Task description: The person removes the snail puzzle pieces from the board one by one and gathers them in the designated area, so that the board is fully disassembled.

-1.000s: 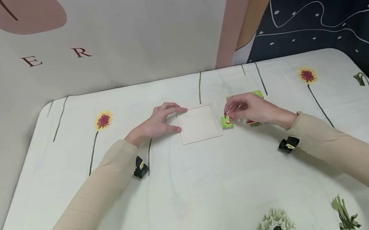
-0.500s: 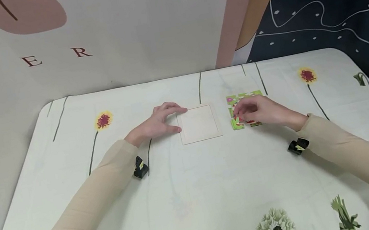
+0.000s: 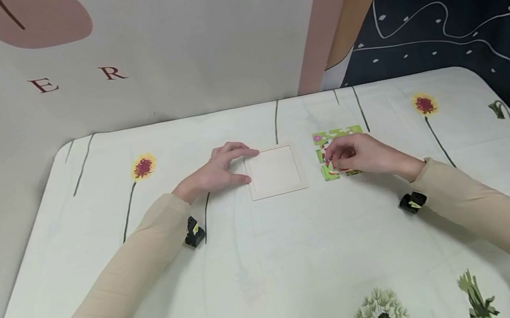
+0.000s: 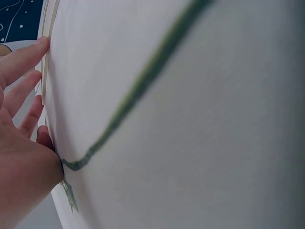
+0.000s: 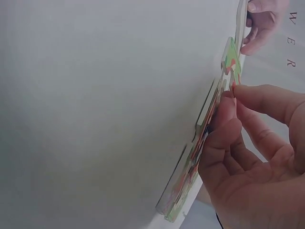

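My left hand [image 3: 218, 171] rests at the left side of a flat, pale puzzle board [image 3: 273, 171], its fingertips at the top left corner and the thumb lower on that edge. In the left wrist view the fingers reach forward, touching the thin edge of the board. To the right lies a group of colourful jigsaw puzzle pieces [image 3: 319, 139], mostly green, partly covered by my right hand [image 3: 361, 154]. Thumb and index finger of that hand pinch a green puzzle piece [image 5: 230, 57] at the group's lower left corner. Other pieces lie beneath the hand.
A white flower-printed cloth [image 3: 252, 270] covers the table. Its far edge meets a pale wall hanging [image 3: 196, 40] with printed letters. A dark hanging with trees [image 3: 454, 27] is at the right. A black wrist camera [image 3: 412, 202] sits below the right wrist.
My right hand has drawn the pinched puzzle piece rightward, from beside the board to the other pieces, then shifted it slightly. The left hand and the board have stayed put.
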{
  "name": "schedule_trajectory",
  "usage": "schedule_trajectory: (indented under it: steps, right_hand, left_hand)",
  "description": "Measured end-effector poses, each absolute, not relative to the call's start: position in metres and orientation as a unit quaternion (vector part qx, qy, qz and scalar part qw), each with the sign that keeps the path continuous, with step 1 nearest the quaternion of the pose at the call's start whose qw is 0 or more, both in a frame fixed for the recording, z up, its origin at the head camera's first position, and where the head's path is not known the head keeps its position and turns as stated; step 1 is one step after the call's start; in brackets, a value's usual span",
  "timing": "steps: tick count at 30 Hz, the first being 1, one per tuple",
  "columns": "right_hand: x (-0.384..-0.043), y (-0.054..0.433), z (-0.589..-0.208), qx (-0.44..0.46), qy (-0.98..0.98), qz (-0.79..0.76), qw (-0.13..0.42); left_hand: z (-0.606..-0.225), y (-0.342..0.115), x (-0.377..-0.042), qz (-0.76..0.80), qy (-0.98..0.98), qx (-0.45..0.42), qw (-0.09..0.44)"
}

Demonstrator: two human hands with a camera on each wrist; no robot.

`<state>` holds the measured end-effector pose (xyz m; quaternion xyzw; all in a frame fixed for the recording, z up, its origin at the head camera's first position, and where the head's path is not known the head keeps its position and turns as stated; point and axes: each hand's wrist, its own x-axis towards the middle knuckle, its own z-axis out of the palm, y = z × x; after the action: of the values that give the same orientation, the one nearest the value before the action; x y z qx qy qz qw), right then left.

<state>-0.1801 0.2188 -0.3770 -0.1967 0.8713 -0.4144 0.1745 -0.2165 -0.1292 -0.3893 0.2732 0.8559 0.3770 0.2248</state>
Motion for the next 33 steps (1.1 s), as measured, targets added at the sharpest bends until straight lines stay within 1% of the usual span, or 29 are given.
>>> schedule_trajectory:
  steps: [16, 22, 29, 33]
  right_hand:
    - [-0.181, 0.219, -0.374, -0.192, 0.889, -0.379, 0.169]
    - [-0.182, 0.227, -0.369, -0.18, 0.896, -0.372, 0.16]
    - [-0.183, 0.244, -0.361, -0.164, 0.907, -0.352, 0.161]
    - [-0.184, 0.255, -0.358, -0.167, 0.921, -0.311, 0.164]
  left_hand:
    - [-0.39, -0.129, -0.218, 0.377, 0.858, 0.266, 0.226]
    - [-0.391, -0.129, -0.218, 0.373, 0.86, 0.269, 0.223]
    - [-0.389, -0.131, -0.215, 0.377, 0.863, 0.268, 0.201]
    - [-0.385, -0.138, -0.213, 0.401, 0.865, 0.236, 0.189]
